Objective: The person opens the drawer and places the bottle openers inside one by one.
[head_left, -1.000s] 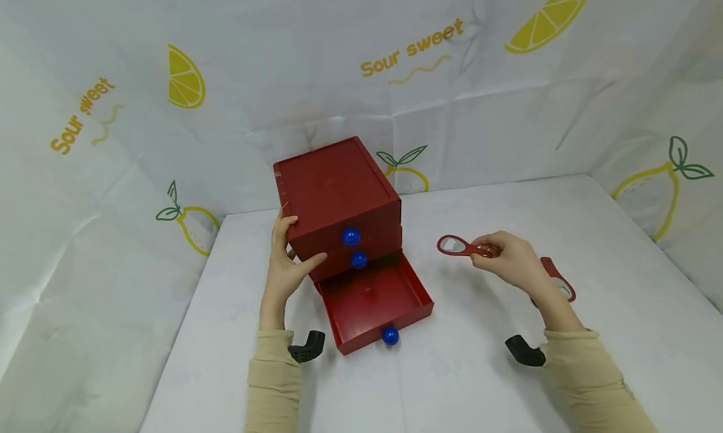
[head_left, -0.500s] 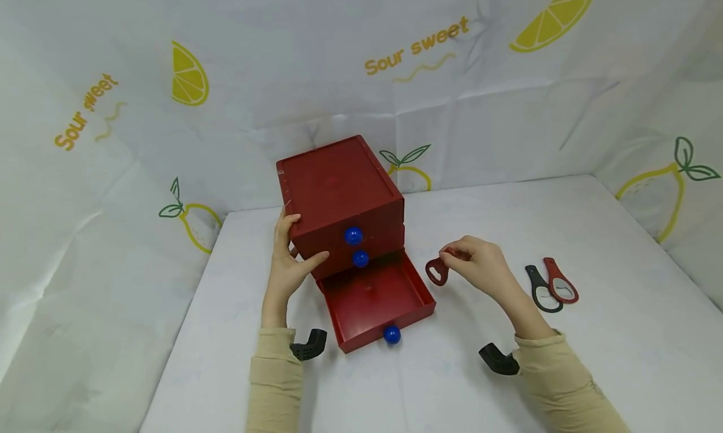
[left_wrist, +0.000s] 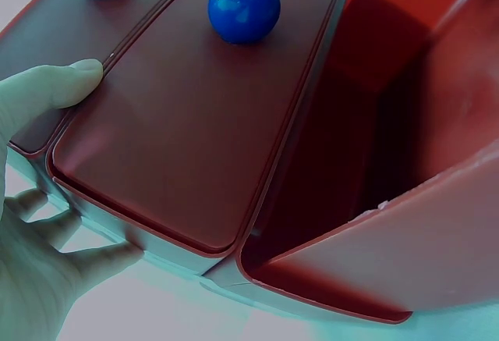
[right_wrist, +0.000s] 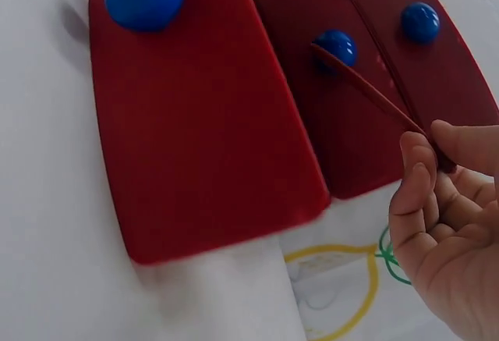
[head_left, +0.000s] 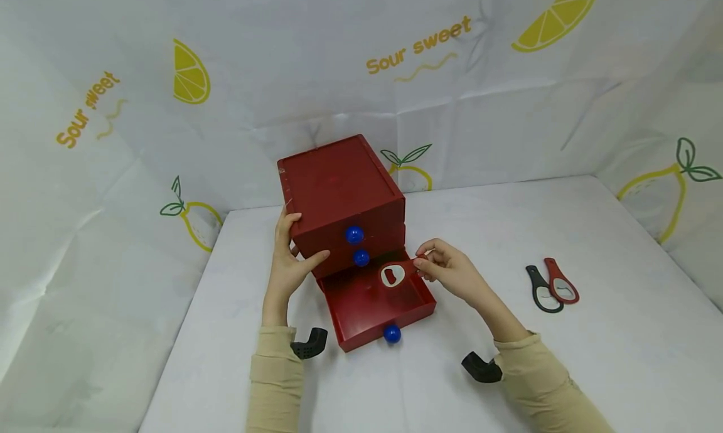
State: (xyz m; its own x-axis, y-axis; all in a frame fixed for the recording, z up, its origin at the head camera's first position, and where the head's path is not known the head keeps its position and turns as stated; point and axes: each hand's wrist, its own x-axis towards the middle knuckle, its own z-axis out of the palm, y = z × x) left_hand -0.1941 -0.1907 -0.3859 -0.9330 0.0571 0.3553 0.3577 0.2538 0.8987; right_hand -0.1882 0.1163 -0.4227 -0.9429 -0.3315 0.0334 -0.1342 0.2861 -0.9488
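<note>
A red drawer cabinet [head_left: 339, 182] with blue ball knobs stands on the table, its bottom drawer [head_left: 361, 307] pulled out. My left hand [head_left: 285, 271] holds the cabinet by its left side. In the left wrist view the thumb [left_wrist: 74, 83] lies on the front, by the seam between the two upper drawers, and the other fingers lie along the side. Between thumb and fingers, my right hand [head_left: 454, 275] pinches a red bottle opener [head_left: 410, 267] by its handle end. Its ringed head hangs over the drawn-out drawer; the right wrist view shows the opener [right_wrist: 370, 90] edge-on.
To the right lie a black bottle opener [head_left: 533, 277] and another red bottle opener [head_left: 553, 268], the red head overlapping the black one. Behind the cabinet rises a white lemon-print sheet [head_left: 316, 56]. Black camera mounts [head_left: 482, 367] stick out from both wrists.
The right hand has carried the red bottle opener leftward from over the table to over the open drawer, turning it on the way. The left hand stays on the cabinet.
</note>
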